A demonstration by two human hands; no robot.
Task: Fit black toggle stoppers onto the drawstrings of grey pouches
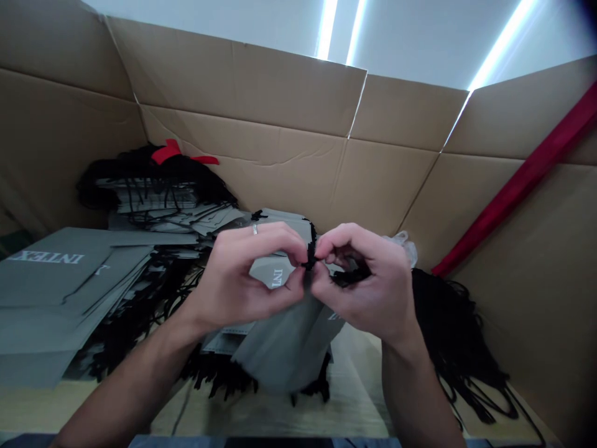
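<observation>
My left hand (247, 274) and my right hand (368, 283) meet in the middle of the view, both closed in a pinch. Between them is a grey paper bag (284, 339) with white lettering, held up off the table. My left fingers grip the bag's top edge. My right fingertips pinch a black cord (310, 249) at that edge, and more of the cord is bunched in the right palm. A ring sits on one left finger.
Flat grey bags (60, 280) are stacked at the left, with another pile (158, 202) behind tied with black cords and a red ribbon (170, 152). Loose black cords (457, 336) lie at the right. Cardboard walls (298, 143) enclose the table; a red strip (522, 180) runs up the right wall.
</observation>
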